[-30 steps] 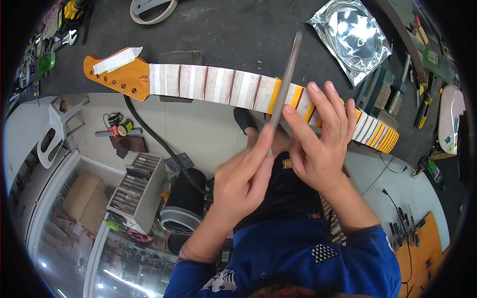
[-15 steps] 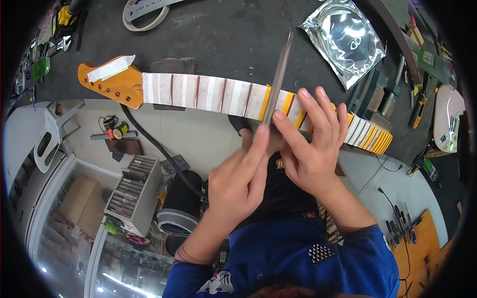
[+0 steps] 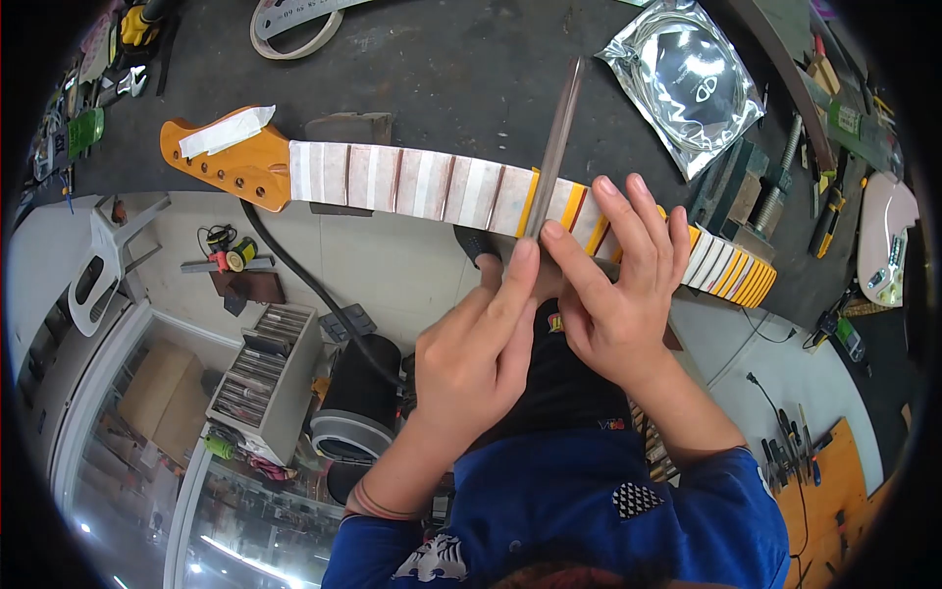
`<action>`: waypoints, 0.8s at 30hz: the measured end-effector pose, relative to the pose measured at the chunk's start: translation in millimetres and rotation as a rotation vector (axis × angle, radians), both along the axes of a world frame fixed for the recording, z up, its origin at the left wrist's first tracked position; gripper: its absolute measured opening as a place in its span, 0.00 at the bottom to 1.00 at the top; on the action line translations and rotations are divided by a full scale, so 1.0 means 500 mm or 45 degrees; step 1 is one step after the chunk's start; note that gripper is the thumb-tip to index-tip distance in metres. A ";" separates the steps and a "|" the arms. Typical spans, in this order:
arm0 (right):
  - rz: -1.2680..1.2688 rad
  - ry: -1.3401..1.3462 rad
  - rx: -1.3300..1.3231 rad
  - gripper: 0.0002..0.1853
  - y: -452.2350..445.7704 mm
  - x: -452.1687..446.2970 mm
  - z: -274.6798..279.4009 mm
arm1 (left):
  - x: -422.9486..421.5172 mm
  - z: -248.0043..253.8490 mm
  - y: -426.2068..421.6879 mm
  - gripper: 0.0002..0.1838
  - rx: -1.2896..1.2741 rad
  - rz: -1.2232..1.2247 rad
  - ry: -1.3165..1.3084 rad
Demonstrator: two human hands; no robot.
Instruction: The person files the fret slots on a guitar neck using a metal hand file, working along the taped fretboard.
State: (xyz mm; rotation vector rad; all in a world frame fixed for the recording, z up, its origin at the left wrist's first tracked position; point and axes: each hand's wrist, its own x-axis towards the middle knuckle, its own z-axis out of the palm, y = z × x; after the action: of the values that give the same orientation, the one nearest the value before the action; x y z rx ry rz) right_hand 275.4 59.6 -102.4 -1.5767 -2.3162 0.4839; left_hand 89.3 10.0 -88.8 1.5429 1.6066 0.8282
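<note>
From the head view: grips a slim metal file [image 3: 556,147] in the left hand [image 3: 476,344], closed narrowly round its near end, with one finger laid along it. Hides that end from sight in the curled fingers. Slants the file across the taped guitar neck [image 3: 422,187]. Spreads the right hand [image 3: 623,294] wide over the neck on the heel side of the file, covering several frets. Cannot tell whether its nearest fingertip touches the file, nor whether the file meets a fret. Shows the neck along the near edge of a dark workbench [image 3: 461,88], above a block [image 3: 348,128] mostly hidden beneath it. Shows, beyond the neck, a silver packet [image 3: 684,83], a vise [image 3: 736,196] partly hidden near the heel, and a ruler [image 3: 304,15] cut off at the top.
</note>
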 end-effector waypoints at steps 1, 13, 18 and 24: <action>-0.003 0.006 0.002 0.28 0.001 0.000 0.000 | -0.002 0.002 0.002 0.33 -0.004 -0.010 -0.002; -0.001 0.017 0.006 0.31 -0.001 0.002 -0.005 | -0.006 0.004 0.002 0.36 -0.036 -0.031 0.040; 0.023 -0.016 0.000 0.29 0.000 0.004 -0.001 | -0.036 0.005 -0.094 0.35 -0.047 -0.092 0.092; 0.022 -0.023 0.006 0.30 0.002 0.003 0.000 | -0.037 0.012 -0.119 0.33 -0.051 -0.084 0.066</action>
State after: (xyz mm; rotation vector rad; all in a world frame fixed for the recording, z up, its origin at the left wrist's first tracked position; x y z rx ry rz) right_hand 277.0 60.7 -102.3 -1.5662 -2.3443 0.4703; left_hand 70.7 -49.3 -82.8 1.5916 1.5910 0.7217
